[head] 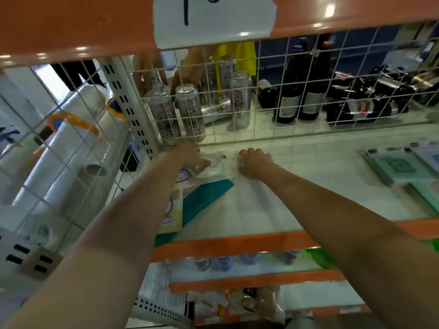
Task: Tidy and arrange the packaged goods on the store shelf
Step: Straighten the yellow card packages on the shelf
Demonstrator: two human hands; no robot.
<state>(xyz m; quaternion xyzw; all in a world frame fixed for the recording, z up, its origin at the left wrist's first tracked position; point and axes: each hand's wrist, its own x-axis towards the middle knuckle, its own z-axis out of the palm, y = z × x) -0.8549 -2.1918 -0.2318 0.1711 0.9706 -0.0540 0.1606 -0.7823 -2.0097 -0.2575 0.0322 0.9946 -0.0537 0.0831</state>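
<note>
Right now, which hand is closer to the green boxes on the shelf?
Right. The right hand is mid-shelf, apart from the green boxes at the right end; the left hand is farther left.

Bright, even overhead light fills the scene, leaving glare spots on the orange shelf edge and can tops. Both forearms cast soft shadows on the white shelf. Wide-angle distortion bends the edges, and the picture is slightly blurred throughout.
</note>
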